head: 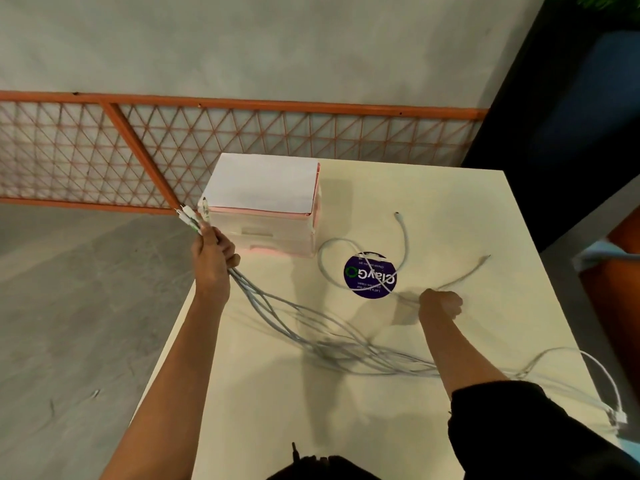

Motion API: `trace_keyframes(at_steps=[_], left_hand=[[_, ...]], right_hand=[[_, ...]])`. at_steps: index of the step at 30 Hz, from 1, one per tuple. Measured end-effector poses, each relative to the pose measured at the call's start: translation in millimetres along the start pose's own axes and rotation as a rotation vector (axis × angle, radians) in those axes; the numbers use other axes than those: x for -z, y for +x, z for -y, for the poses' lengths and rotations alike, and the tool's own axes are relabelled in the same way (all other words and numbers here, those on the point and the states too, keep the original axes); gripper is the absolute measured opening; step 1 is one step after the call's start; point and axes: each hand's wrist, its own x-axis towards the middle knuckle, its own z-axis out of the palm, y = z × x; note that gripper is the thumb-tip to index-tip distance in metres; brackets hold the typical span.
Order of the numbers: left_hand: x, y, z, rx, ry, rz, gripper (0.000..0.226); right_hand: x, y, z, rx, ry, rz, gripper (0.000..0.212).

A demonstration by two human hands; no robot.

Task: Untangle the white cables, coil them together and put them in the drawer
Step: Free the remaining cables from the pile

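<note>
Several plugs (pixel 192 216) stick up from the left hand (pixel 212 261), whose fingers curl tight round a bundle of white cables (pixel 273 308). Just behind stands the drawer box (pixel 263 216), both drawers closed. The cables trail right across the desk (pixel 450 209) into a loose tangle (pixel 332 353); one loop lies over a sticker (pixel 360 271). The right hand (pixel 441 303) is fisted round a single strand. Untangling looks to be the step in hand. Next, that strand probably needs drawing clear of the tangle and its end joining the bundle before coiling.
</note>
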Motion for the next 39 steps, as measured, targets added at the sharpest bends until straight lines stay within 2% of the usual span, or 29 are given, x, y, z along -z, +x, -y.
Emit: trace_keyframes(at_steps=[2,6,11,18,23,26,29,32,36,39], left_hand=[[-3.6,-0.9,-1.0,0.008,-0.001,0.012,0.038],[-11.6,-4.4,-3.4,0.007,0.006,0.042,0.038],[-22.7,-11.6,-5.4,-0.021,0.042,0.136,0.038],[-32.9,-20.6,-9.0,0.03,0.005,0.247,0.032],[-35.4,-25.4,-13.9,0.136,-0.067,0.26,0.031],[-36.3,-30.3,-17.4,0.159,-0.056,0.282,0.031],[-37.2,-34.3,-21.3,0.169,-0.083,0.324,0.032],[-37.8,-36.7,-24.2,0.189,-0.14,0.294,0.033],[-40.3,-34.6,-23.7,0.224,-0.207,0.232,0.031],[-42.7,-33.1,-23.2,0.249,-0.277,0.275,0.034]], right_hand=[[2.4,-4.5,8.1,0.106,-0.052,0.053,0.033],[4.6,-17.8,28.6,0.339,0.161,0.118,0.028],[16.1,-51.9,48.1,0.603,0.383,0.337,0.025],[32.3,-116.7,61.8,0.847,0.373,0.702,0.017],[28.7,-162.8,54.7,1.066,0.387,0.895,0.015],[23.8,-181.4,46.7,1.169,0.311,0.976,0.015],[23.9,-191.1,38.1,1.205,0.152,1.014,0.016],[22.1,-192.7,30.7,1.198,0.051,1.035,0.015],[22.4,-191.8,25.4,1.155,0.003,1.041,0.013],[24.4,-193.0,24.4,1.13,0.0,1.032,0.012]])
